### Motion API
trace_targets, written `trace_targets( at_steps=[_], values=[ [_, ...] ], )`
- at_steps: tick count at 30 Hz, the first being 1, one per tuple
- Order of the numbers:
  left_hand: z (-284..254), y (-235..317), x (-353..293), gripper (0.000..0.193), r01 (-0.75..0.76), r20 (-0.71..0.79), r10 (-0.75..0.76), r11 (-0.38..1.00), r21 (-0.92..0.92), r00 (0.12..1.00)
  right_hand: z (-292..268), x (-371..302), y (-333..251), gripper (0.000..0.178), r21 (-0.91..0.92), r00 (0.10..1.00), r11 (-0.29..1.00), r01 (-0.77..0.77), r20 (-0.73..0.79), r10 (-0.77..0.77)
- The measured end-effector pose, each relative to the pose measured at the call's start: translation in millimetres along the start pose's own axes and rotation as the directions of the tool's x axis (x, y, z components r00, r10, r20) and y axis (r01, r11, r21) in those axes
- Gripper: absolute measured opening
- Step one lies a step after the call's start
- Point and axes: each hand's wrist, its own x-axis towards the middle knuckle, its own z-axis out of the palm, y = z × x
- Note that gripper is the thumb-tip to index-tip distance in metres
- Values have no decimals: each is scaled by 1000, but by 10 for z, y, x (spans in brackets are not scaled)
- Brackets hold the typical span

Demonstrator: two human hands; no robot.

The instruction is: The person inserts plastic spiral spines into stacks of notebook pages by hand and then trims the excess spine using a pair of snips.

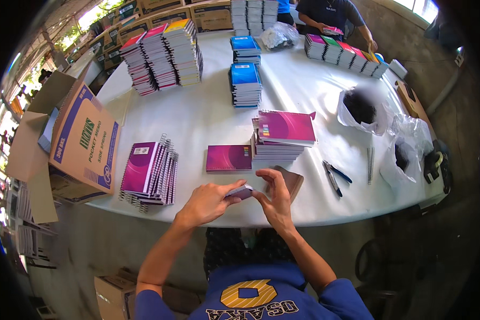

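Observation:
Near the table's front edge I hold a small notebook (241, 192), tilted so its edge shows. My left hand (204, 204) pinches it between thumb and fingers on one side. At the opposite end my right hand (275, 205) grips it with the thumb low and the fingers curled above. Under the right hand lies a flat brown block (292, 183). Just beyond my hands are a small purple notebook pile (228, 158) and a taller purple stack (286, 129), its top notebook askew. To the left stands a stack of spiral-bound purple notebooks (140, 166).
Pliers (333, 178) and a wire coil (370, 165) lie at right, near plastic bags (364, 109) with dark contents. An open carton (85, 140) stands left. Blue (245, 85) and multicoloured stacks (160, 56) stand farther back. Another person (333, 16) handles notebooks at the far side.

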Motion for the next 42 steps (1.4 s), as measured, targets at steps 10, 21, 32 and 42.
trace_targets(
  at_steps=[10,21,32,42],
  values=[
    [247,72,220,61,-65,221,-18,929,363,975,-587,-151,-15,70,-262,994,961,88,82,-69],
    [225,50,306,50,-159,268,66,926,343,961,-3342,1032,1355,18,-870,887,-181,-459,-461,-32],
    [302,-37,183,51,-159,81,138,905,395,987,-1722,653,166,29,-558,998,829,32,64,4],
    [302,-36,196,53,-195,35,195,916,349,980,-596,176,-29,21,-162,914,986,-39,393,101]
  ],
)
